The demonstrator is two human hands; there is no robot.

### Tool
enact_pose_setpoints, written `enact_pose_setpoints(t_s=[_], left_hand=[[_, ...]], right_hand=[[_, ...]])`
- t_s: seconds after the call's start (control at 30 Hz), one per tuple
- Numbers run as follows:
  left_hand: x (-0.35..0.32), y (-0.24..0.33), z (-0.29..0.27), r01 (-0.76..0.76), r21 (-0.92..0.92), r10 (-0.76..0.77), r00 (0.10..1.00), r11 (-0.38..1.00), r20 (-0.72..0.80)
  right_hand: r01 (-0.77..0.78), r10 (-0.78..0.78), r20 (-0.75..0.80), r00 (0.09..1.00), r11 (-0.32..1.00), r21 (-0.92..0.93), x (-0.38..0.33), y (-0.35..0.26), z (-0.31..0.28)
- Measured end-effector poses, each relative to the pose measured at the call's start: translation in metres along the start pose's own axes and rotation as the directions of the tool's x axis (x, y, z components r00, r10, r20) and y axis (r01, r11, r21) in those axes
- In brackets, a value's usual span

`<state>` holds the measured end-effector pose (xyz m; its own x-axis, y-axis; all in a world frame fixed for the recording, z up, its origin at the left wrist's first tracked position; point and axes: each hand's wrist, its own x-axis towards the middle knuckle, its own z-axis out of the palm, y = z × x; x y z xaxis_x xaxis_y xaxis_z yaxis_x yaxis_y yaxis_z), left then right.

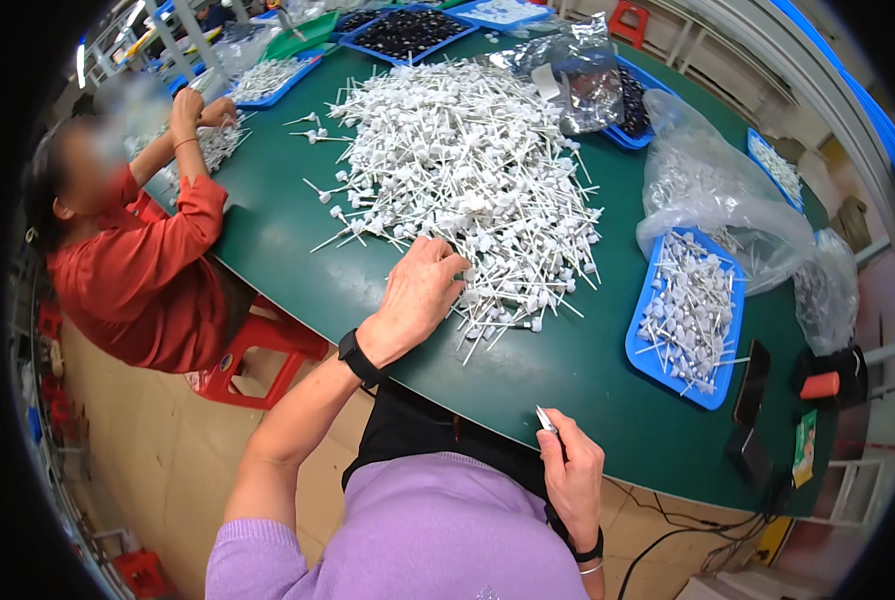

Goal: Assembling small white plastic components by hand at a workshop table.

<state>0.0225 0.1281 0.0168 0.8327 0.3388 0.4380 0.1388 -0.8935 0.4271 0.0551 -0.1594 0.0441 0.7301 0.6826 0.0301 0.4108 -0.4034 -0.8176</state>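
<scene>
A large heap of small white plastic pieces with long thin stems (458, 160) covers the middle of the green table. At the heap's near edge, my left hand (418, 290) reaches in with curled fingers; what lies between the fingertips is hidden. My right hand (574, 470) is held over the table's near edge, closed round a small pointed metal tool (545, 418). The tool's light tip points up and away from me, and the rest is hidden in my fingers.
A blue tray (713, 397) of white stemmed pieces stands at right, beside a clear plastic bag (718, 200). A phone-like black object (753, 380) lies by the right edge. A co-worker in red (133, 280) sits at left. Blue trays of dark pieces (413, 35) stand at the back.
</scene>
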Motion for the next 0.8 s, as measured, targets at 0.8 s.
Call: enact_pose_setpoints(t_s=[0.8], left_hand=[[-0.08,0.093,-0.001,0.46,-0.867,-0.369,0.852,0.191,0.371]], right_hand=[[0.317,-0.349,-0.025,0.937,0.877,-0.36,0.031,-0.027,0.005]])
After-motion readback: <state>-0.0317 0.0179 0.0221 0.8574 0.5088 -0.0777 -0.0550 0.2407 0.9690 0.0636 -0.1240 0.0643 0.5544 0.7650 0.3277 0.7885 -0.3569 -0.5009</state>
